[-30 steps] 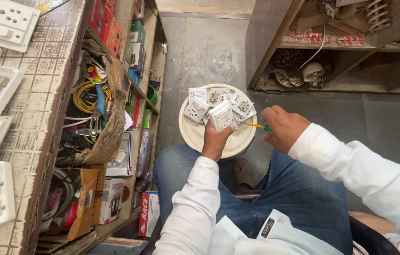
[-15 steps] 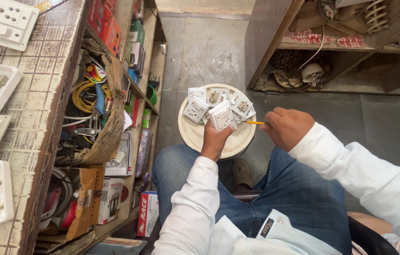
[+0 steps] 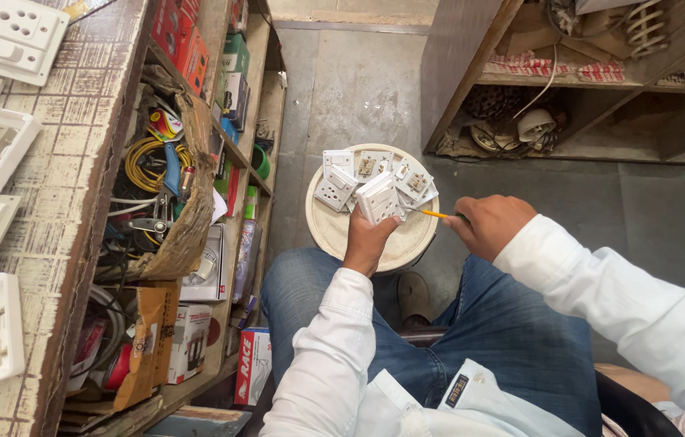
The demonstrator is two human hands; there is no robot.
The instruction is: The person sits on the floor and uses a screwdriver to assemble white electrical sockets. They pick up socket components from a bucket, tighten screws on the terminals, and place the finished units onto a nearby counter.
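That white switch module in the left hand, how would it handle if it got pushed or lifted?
The white switch module looks like rigid moulded plastic, so probably stiff and light. Its boxy shape shouldn't roll. The left hand holds it from below; smooth faces might slip a little.

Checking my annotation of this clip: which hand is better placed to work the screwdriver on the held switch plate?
Right hand: it holds the screwdriver, tip near the switch plate gripped by the left hand.

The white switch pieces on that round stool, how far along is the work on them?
Several white switch modules lie on the round stool. The left hand holds one switch module while the right hand points a yellow-shafted screwdriver at it. Which ones are finished cannot be told.
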